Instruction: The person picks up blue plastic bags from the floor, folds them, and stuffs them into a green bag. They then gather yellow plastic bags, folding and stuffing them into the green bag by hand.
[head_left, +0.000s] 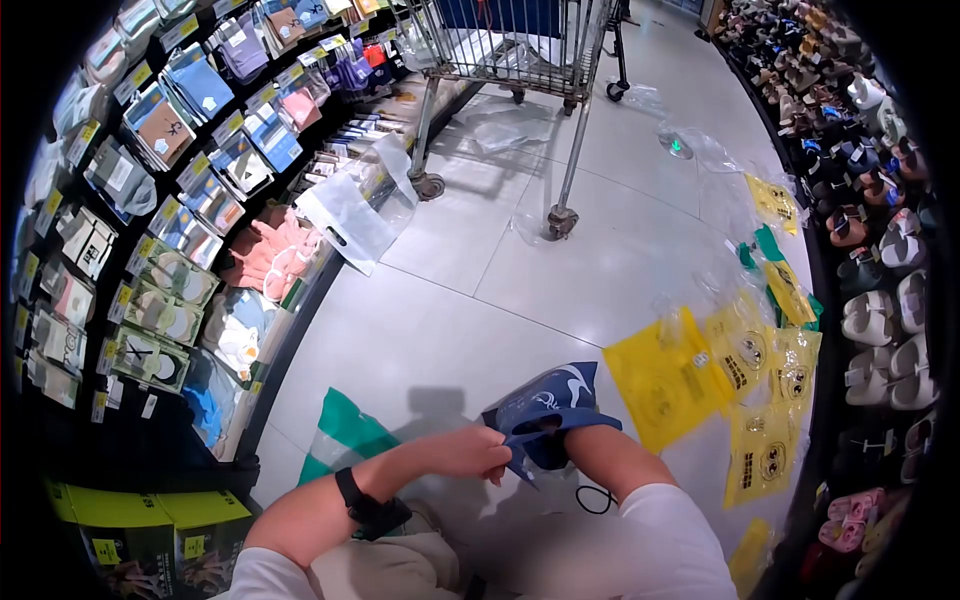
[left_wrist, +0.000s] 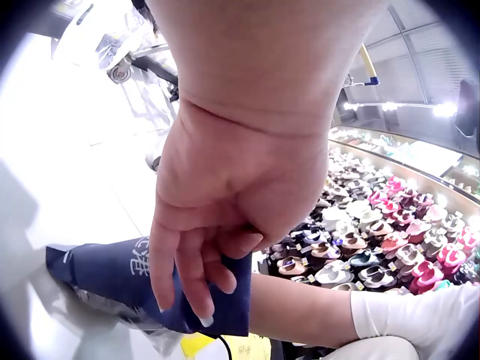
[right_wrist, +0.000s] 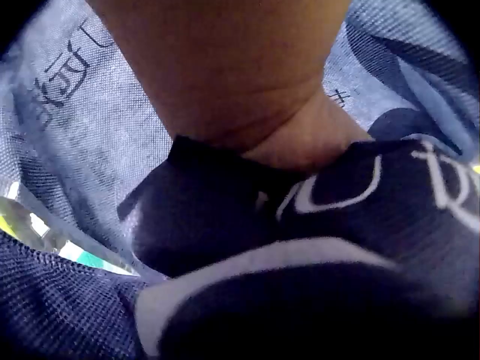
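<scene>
A navy blue non-woven bag (head_left: 548, 393) with white print lies low over the floor in front of me, its mouth towards me. At the left side of that mouth my left hand (head_left: 475, 453) grips the rim; in the left wrist view its fingers hang over the bag's edge (left_wrist: 236, 304). My right hand (right_wrist: 315, 139) is inside the bag, with only the wrist and heel showing in the right wrist view. Dark cloth with white lettering (right_wrist: 202, 214) covers its fingers there, and I cannot tell whether they hold it. Blue bag fabric (right_wrist: 90, 105) surrounds the wrist.
Yellow printed plastic bags (head_left: 662, 378) lie right of the bag; a green and clear bag (head_left: 345, 425) is at the left. A shopping cart (head_left: 505, 70) stands ahead. Packaged goods fill the left shelf (head_left: 235, 215), and slippers (head_left: 868, 318) line the right one.
</scene>
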